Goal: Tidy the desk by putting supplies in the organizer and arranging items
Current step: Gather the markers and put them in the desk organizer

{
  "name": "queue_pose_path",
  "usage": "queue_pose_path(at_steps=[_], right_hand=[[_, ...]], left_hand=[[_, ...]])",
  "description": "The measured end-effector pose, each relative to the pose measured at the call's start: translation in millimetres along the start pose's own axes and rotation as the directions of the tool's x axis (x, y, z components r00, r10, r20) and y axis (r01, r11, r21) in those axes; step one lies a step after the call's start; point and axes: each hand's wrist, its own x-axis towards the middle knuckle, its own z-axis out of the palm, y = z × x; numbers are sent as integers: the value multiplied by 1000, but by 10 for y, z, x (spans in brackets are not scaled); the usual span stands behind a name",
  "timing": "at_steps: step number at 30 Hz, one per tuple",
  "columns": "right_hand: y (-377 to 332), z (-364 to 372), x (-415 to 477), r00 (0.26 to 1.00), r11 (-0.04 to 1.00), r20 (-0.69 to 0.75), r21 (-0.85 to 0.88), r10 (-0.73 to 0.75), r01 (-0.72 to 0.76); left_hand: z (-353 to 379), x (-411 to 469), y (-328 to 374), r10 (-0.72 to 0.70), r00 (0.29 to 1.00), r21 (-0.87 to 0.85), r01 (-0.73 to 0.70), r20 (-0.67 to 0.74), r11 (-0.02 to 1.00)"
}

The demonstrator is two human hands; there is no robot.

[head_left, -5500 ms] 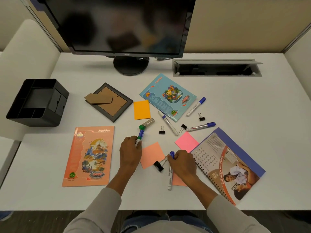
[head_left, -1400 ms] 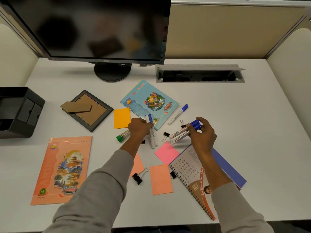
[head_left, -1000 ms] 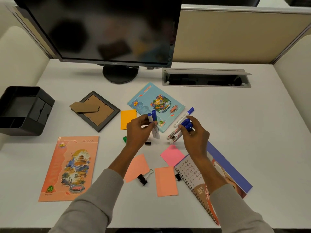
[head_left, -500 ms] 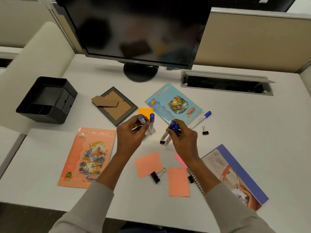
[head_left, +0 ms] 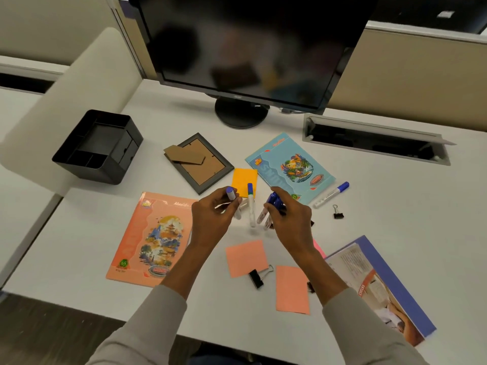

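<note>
At mid-frame, markers [head_left: 251, 206] are gripped in the left hand [head_left: 213, 219] and right hand [head_left: 290, 222], now brought together, likely bound for the organizer [head_left: 92, 172] at upper left.

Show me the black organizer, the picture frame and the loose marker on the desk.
black organizer [head_left: 97, 173], head view, front wall.
picture frame [head_left: 207, 169], head view, cardboard back.
loose marker [head_left: 329, 195], head view, white barrel.

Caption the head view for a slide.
Left hand and right hand grip blue-capped markers above the desk, organizer at far left.

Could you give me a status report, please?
Left hand and right hand each grip blue-capped markers. Black organizer far left, no markers inside. Photo frame lies between.
</note>
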Motion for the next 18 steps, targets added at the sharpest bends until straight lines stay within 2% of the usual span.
queue_pose_path(at_steps=[11, 18], right_hand=[[72, -333, -78, 985, 992, -122, 50, 122, -116], [118, -520, -104, 969, 984, -177, 68, 171, -162]], left_hand=[[-96, 79, -72, -35, 999, -35, 35, -12, 999], [74, 179, -21, -38, 998, -50, 40, 44, 998]])
